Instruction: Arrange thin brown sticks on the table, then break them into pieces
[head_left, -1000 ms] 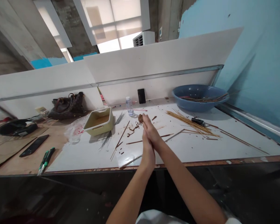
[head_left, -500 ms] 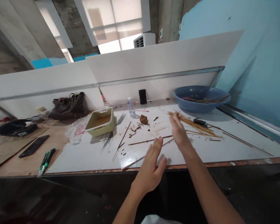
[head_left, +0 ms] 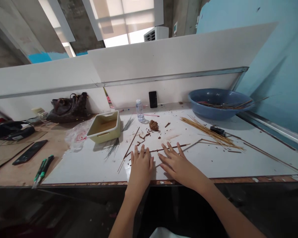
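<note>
My left hand lies palm down near the table's front edge, fingers spread. Beside it my right hand is also palm down with its fingers apart. A thin dark brown stick runs crosswise under or just at the fingertips of both hands; whether the fingers press on it I cannot tell. Beyond the hands sits a lump of brown, clay-like material, with brown crumbs and short pieces around it. Another brown stick lies slanted to the left of the lump.
A yellow-green tub holding brownish liquid stands left, near a plastic bottle. A bundle of thin tan sticks and a black-handled tool lie right, before a blue basin. Two green-and-black cutters and phones are farther out.
Both hands have come down from above the table onto its surface by the brown stick. My right hand has moved left and turned palm down. The view has shifted slightly.
</note>
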Demonstrator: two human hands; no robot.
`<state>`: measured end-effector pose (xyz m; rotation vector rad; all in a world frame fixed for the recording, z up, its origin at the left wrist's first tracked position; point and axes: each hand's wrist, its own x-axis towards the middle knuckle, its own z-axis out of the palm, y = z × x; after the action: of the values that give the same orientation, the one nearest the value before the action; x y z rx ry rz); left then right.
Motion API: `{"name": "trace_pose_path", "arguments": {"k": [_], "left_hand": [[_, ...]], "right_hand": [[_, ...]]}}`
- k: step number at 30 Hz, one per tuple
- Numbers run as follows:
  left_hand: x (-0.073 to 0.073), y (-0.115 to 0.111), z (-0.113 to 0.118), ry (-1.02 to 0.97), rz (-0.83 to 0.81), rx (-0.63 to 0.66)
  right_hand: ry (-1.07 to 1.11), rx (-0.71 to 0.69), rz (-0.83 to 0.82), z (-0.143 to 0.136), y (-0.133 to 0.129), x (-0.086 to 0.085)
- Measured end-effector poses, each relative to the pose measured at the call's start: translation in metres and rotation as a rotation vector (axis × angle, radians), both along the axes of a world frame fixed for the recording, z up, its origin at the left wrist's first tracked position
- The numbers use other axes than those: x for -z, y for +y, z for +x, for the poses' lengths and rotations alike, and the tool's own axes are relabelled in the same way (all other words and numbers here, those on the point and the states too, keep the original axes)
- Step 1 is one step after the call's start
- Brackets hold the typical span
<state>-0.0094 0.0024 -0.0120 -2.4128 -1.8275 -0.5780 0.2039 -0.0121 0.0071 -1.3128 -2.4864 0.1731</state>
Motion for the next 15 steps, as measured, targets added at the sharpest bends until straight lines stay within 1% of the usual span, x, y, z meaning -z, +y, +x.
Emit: {"name": "trace_pose_path", "arguments": {"k": [4,7,11,15], "left_hand": [[-0.001,-0.004,-0.003,-0.044,-0.069,0.069],[0.000,-0.007,-0.004,-0.088,-0.102,0.096],[0.002,-0.005,-0.005,-0.130,-0.103,0.085],[0.001,0.002,-0.004,-0.117,-0.069,0.056]], "right_hand": [[-0.046,-0.030,-0.017,-0.002,0.004,0.000],[-0.055,0.000,-0.008,-0.002,0.011,0.000],[-0.016,0.069,0.027,0.003,0.022,-0.003],[0.046,0.038,-0.043,0.006,0.028,-0.004]]}}
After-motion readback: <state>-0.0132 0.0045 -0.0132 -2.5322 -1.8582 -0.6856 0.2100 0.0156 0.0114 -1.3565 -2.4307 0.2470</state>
